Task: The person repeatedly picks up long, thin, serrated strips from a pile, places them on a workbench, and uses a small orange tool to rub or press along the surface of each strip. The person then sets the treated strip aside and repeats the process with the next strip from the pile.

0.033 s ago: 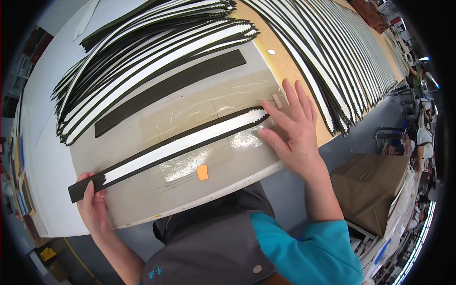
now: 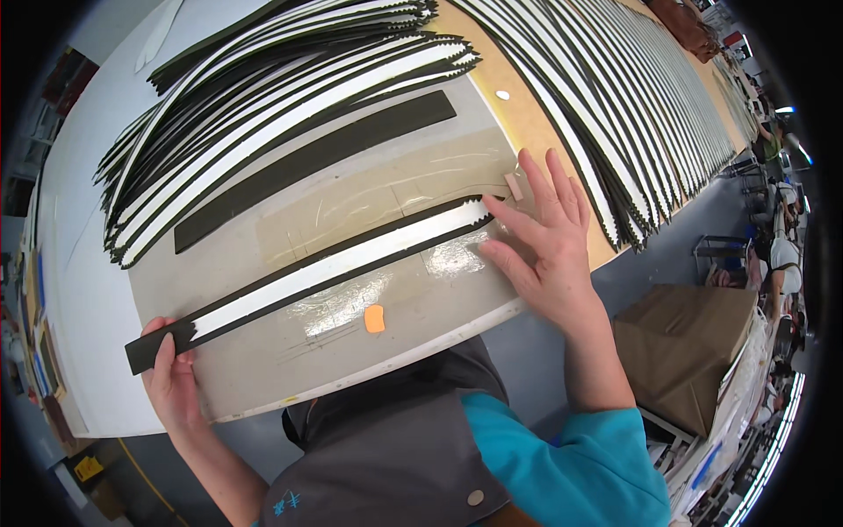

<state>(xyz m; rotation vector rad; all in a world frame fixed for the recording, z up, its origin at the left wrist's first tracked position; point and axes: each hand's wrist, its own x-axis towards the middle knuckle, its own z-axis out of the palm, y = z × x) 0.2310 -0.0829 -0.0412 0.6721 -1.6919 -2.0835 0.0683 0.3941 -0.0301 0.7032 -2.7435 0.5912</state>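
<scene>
Black-and-white strip (image 2: 338,259) lay aslant across the near part of the grey work surface (image 2: 241,378), its long axis rising from a plain dark end at the person's left to a toothed end farther off at the right. At that dark end the left hand (image 2: 178,382) had it pinched, thumb on top and fingers curled beneath the edge, so the strip ran away from this grip to the right. Beyond it, a loose pile of similar strips (image 2: 334,95) spread over the far left, and a wide, plain dark strip (image 2: 307,164) lay roughly parallel, between pile and held strip. On the near side sat a small orange piece (image 2: 375,318), just off the strip's edge. To the right, the right hand (image 2: 555,255) was spread wide and gripped nothing; it was much the nearer to the toothed end, its forefinger at the tip, though whether that finger pressed on it could not be told, and its thumb apart. Just past the tip a small pink piece (image 2: 514,186) lay close to the fingers. Farther right stretched a long row of strips (image 2: 615,114), apart from the hand.
</scene>
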